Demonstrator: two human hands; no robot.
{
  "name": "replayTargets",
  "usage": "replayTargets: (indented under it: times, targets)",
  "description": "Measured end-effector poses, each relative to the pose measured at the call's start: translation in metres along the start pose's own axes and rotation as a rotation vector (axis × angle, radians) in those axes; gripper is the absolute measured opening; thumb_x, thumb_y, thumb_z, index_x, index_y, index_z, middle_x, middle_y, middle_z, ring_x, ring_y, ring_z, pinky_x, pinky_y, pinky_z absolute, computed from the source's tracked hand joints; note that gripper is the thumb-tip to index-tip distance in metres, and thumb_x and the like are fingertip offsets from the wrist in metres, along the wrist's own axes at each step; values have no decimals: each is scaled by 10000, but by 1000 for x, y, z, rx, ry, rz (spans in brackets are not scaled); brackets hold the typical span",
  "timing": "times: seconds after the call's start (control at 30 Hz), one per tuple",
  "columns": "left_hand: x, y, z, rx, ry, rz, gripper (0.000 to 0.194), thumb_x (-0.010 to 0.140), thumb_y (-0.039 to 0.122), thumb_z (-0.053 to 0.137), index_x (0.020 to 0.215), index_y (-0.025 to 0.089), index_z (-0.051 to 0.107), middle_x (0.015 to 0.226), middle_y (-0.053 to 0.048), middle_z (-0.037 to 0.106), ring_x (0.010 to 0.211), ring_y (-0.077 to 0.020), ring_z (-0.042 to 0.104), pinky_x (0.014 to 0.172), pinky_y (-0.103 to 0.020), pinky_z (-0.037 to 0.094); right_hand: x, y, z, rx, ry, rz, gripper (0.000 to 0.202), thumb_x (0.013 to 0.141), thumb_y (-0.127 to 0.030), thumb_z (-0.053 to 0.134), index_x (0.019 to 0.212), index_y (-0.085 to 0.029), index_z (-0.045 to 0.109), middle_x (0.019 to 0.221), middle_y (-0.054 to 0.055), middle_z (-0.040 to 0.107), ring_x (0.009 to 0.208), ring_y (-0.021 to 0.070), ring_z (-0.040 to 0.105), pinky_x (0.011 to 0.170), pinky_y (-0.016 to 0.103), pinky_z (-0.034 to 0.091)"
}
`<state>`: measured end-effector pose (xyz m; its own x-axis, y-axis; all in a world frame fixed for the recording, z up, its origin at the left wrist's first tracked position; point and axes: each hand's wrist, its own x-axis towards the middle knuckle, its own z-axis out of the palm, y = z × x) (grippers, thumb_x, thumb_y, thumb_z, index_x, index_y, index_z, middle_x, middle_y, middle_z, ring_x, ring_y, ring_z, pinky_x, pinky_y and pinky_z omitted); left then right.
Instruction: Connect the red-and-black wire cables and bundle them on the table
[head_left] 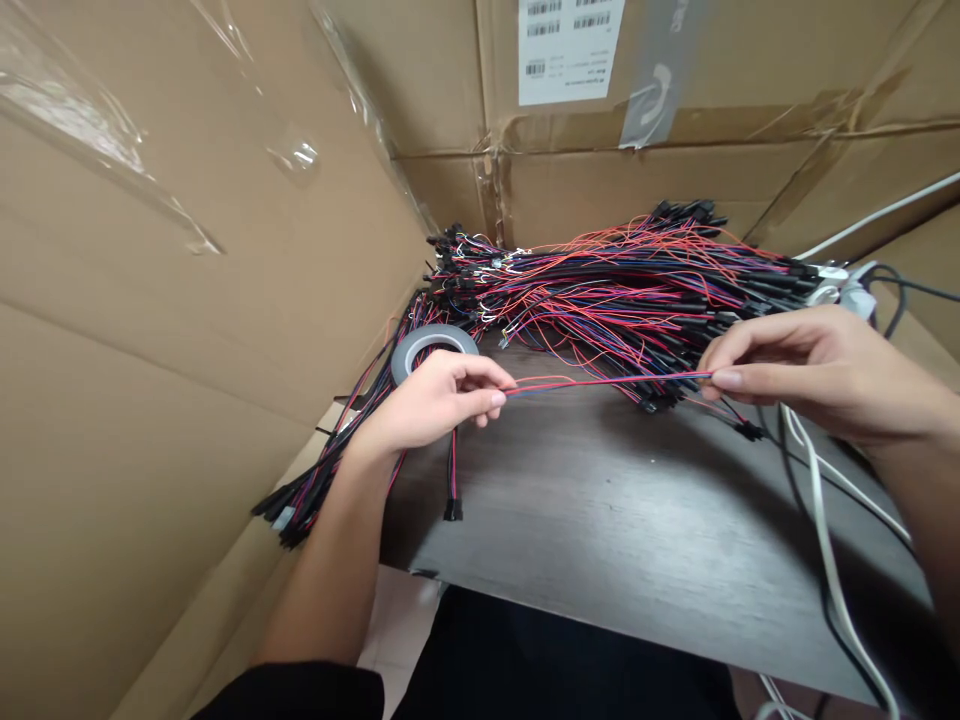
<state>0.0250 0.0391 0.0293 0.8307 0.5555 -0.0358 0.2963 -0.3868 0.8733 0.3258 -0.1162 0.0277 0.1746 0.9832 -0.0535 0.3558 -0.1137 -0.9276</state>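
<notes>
A thin wire harness (611, 380) of red and blue strands is stretched nearly level between my two hands, over the dark table. My left hand (439, 400) pinches one side of it between thumb and fingers. From beneath that hand a cable end with a black connector (453, 509) hangs down onto the tabletop. My right hand (810, 370) pinches the other side, and another black connector (748, 431) shows below it. Just behind my left hand lies a grey roll of tape (401, 355), partly covered by the hand.
A large heap of wire harnesses (600, 285) lies at the back of the dark table (585, 510). Another bundle (300, 500) runs along the left. Cardboard boxes (187, 300) stand left and behind. White cables (821, 510) hang over the right side.
</notes>
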Motion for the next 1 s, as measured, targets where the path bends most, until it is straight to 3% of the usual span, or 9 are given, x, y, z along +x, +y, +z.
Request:
replayTargets:
  times: [0.17, 0.27, 0.47, 0.73, 1.0]
  targets:
    - [-3, 5, 2, 461, 447, 520, 128, 827, 140, 633, 842, 183, 752, 739, -14, 735, 673, -111, 669, 646, -221, 536, -1, 0, -1, 72, -130, 56, 292, 683, -437, 803, 654, -166, 700, 626, 65, 659, 485, 128, 523, 423, 246, 379]
    - [-6, 8, 2, 637, 547, 655, 190, 859, 141, 582, 823, 209, 756, 783, -9, 755, 729, -117, 697, 677, -219, 554, -2, -3, 1, 82, -163, 74, 294, 731, -445, 766, 655, -171, 694, 627, 66, 651, 489, 118, 498, 423, 252, 339]
    - [-11, 4, -2, 638, 574, 564, 257, 843, 100, 520, 702, 198, 711, 790, -6, 759, 792, -136, 719, 765, -259, 584, -1, -7, 5, 60, -188, 41, 294, 729, -449, 758, 646, -177, 686, 602, 56, 636, 486, 118, 466, 435, 268, 329]
    - [-9, -12, -8, 641, 565, 615, 237, 768, 8, 560, 600, 166, 616, 849, -20, 756, 761, -114, 702, 710, -212, 556, 0, -11, 17, -59, -225, -27, 325, 728, -495, 743, 645, -186, 688, 619, 33, 631, 551, 140, 493, 512, 274, 351]
    - [-11, -12, -6, 509, 502, 475, 229, 773, 61, 535, 584, 173, 605, 796, -23, 737, 734, -128, 684, 722, -263, 554, 3, -11, 22, -78, -202, -47, 339, 706, -513, 758, 627, -192, 682, 618, 38, 662, 586, 158, 555, 562, 280, 426]
